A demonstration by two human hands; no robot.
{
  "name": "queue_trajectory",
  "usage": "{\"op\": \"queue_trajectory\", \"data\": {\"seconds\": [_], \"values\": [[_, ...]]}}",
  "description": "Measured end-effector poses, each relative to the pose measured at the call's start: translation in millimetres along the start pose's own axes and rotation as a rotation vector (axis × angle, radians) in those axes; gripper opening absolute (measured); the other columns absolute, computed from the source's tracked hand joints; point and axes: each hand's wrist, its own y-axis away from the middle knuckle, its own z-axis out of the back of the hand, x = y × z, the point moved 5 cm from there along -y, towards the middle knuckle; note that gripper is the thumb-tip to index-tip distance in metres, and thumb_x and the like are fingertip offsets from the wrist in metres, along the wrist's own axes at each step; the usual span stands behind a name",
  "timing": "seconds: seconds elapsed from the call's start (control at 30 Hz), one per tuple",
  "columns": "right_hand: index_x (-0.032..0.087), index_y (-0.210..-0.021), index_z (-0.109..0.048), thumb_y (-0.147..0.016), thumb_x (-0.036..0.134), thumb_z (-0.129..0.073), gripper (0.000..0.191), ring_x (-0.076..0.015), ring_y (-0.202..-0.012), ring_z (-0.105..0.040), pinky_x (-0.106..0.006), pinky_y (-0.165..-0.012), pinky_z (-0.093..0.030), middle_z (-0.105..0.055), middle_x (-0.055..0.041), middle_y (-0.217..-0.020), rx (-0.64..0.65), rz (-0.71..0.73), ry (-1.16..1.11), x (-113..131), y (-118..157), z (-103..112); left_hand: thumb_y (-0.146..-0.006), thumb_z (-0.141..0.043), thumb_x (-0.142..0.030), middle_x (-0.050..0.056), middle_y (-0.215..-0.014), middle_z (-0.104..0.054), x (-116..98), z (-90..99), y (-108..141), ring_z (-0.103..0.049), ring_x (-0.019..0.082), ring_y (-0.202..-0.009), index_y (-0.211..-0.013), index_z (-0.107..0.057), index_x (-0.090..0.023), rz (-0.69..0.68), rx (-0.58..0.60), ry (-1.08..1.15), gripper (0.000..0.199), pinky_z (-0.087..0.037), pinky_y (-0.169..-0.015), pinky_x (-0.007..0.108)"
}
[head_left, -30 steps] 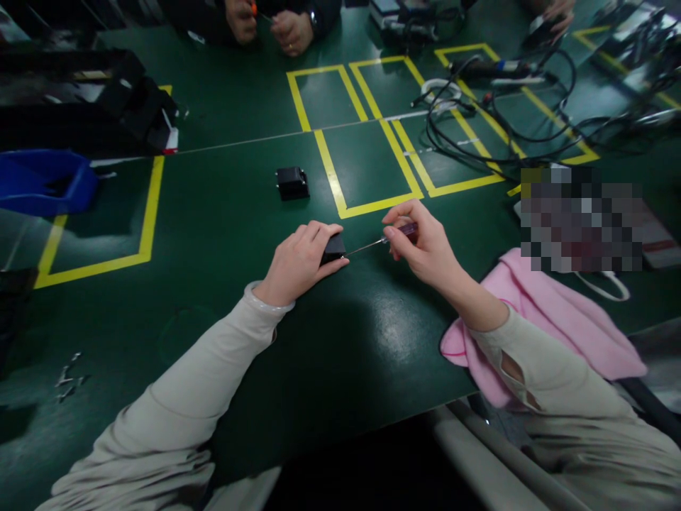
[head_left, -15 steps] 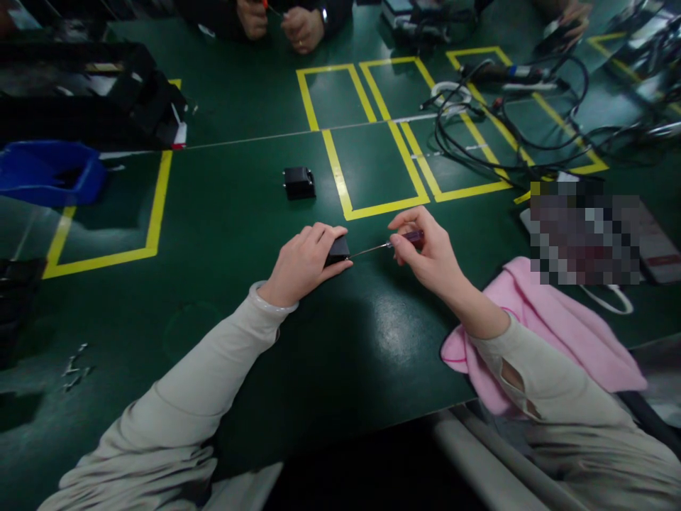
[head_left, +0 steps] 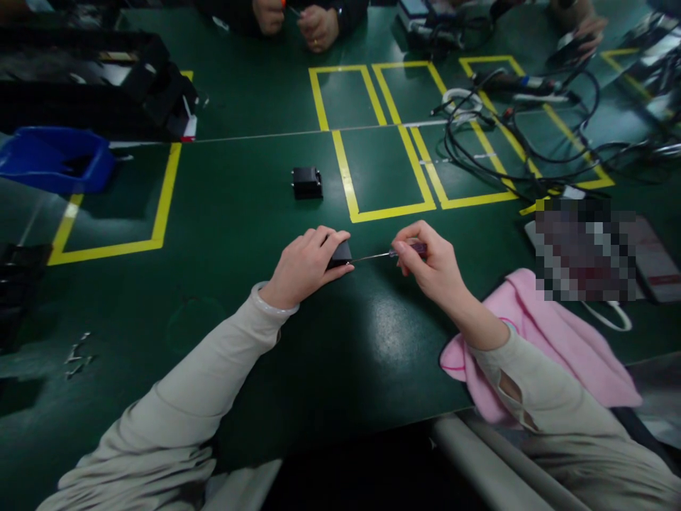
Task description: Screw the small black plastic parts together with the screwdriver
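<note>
My left hand [head_left: 304, 264] is wrapped round a small black box [head_left: 341, 253] and presses it against the green tabletop [head_left: 330, 341]. Most of the box is hidden under my fingers. In my right hand [head_left: 430, 257] is a screwdriver [head_left: 415, 250] with a dark reddish handle, held nearly level. Its thin metal shaft points left, and the tip is at the right end of the box, by my left thumb. Whether the tip sits in a screw is too small to tell. Farther back lies a second black box [head_left: 307, 183] with small metal bits at its sides.
A blue bin [head_left: 58, 160] and black trays [head_left: 79, 85] stand at the left. Small metal parts [head_left: 79, 356] lie nearer me. Black cables [head_left: 479, 160] sprawl at the right, above a pink cloth [head_left: 553, 348]. Across the table, a co-worker's hands [head_left: 318, 27] hold something.
The view has shifted slightly. My right hand has lowered a little, so the screwdriver lies more level. My left hand keeps its hold on the box.
</note>
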Motion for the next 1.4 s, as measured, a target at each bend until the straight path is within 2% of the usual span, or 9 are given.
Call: {"op": "queue_trajectory", "data": {"seconds": [0.1,0.27,0.37,0.57,0.7,0.97,1.17,1.3,1.4], "values": [[0.022,-0.086,-0.057,-0.099,0.049,-0.063,0.031,-0.0082,-0.049,-0.051,-0.025,-0.049,-0.038,-0.056,0.0053,-0.065,0.003,-0.005,0.015,1,0,0,-0.100,-0.058,-0.052,0.015,-0.126,-0.064,0,-0.3,1,-0.063,0.029,-0.107,-0.138,-0.052,-0.016,-0.010,-0.004,0.006,0.053,-0.051,-0.087,0.038],[0.024,-0.108,-0.057,-0.101,0.040,-0.061,0.017,-0.0103,-0.059,-0.057,-0.026,-0.056,-0.045,-0.059,0.0032,-0.079,-0.002,-0.003,0.005,-4,2,1,-0.100,-0.058,-0.054,0.015,-0.127,-0.064,-1,-0.9,1,-0.063,0.029,-0.107,-0.137,-0.053,-0.015,-0.006,0.008,0.012,0.054,-0.051,-0.087,0.038],[0.024,-0.108,-0.057,-0.101,0.035,-0.061,0.014,-0.0118,-0.067,-0.060,-0.027,-0.061,-0.047,-0.060,0.0015,-0.084,0.019,0.022,0.030,-3,4,1,-0.099,-0.058,-0.055,0.015,-0.127,-0.065,0,-1.1,2,-0.063,0.029,-0.109,-0.138,-0.052,-0.015,-0.012,0.008,0.040,0.056,-0.051,-0.089,0.039],[0.023,-0.101,-0.058,-0.099,0.030,-0.062,0.008,-0.0128,-0.073,-0.065,-0.028,-0.065,-0.049,-0.065,-0.0002,-0.088,0.029,0.100,0.127,9,4,-1,-0.096,-0.066,-0.053,0.017,-0.128,-0.065,3,-3.3,6,-0.065,0.030,-0.107,-0.154,-0.029,-0.011,-0.040,-0.060,0.105,0.081,-0.054,-0.093,0.042],[0.024,-0.099,-0.059,-0.097,0.027,-0.063,0.005,-0.0129,-0.072,-0.066,-0.027,-0.065,-0.051,-0.067,-0.0007,-0.089,0.021,0.177,0.183,18,4,-1,-0.094,-0.069,-0.050,0.019,-0.136,-0.063,3,-4.5,8,-0.065,0.030,-0.113,-0.159,-0.020,-0.014,-0.095,-0.106,0.129,0.089,-0.054,-0.099,0.044],[0.025,-0.098,-0.058,-0.097,0.022,-0.060,0.004,-0.0131,-0.071,-0.067,-0.025,-0.064,-0.052,-0.069,-0.0006,-0.087,0.054,0.245,0.204,26,6,-4,-0.095,-0.071,-0.042,0.020,-0.150,-0.054,3,-3.5,11,-0.058,0.032,-0.134,-0.166,-0.002,-0.020,-0.113,-0.083,0.195,0.101,-0.053,-0.109,0.048],[0.025,-0.098,-0.057,-0.097,0.021,-0.060,0.005,-0.0123,-0.066,-0.063,-0.024,-0.061,-0.050,-0.066,0.0012,-0.080,0.066,0.257,0.190,29,7,-6,-0.092,-0.075,-0.042,0.021,-0.154,-0.053,4,-4.3,12,-0.061,0.032,-0.128,-0.166,0.008,-0.018,-0.107,-0.101,0.160,0.114,-0.054,-0.108,0.045],[0.024,-0.097,-0.057,-0.097,0.025,-0.058,0.001,-0.0132,-0.068,-0.064,-0.025,-0.063,-0.050,-0.067,-0.0001,-0.082,0.066,0.221,0.177,27,5,-6,-0.091,-0.075,-0.043,0.017,-0.143,-0.062,6,-2.5,12,-0.063,0.030,-0.122,-0.166,0.002,-0.019,-0.094,-0.099,0.127,0.110,-0.054,-0.105,0.043],[0.024,-0.092,-0.057,-0.099,0.030,-0.057,0.010,-0.0118,-0.062,-0.060,-0.025,-0.059,-0.046,-0.065,0.0013,-0.076,0.072,0.172,0.174,23,3,-6,-0.095,-0.070,-0.045,0.015,-0.136,-0.064,5,-0.7,10,-0.063,0.030,-0.119,-0.162,-0.023,-0.021,-0.105,-0.063,0.093,0.086,-0.055,-0.101,0.044]]}}
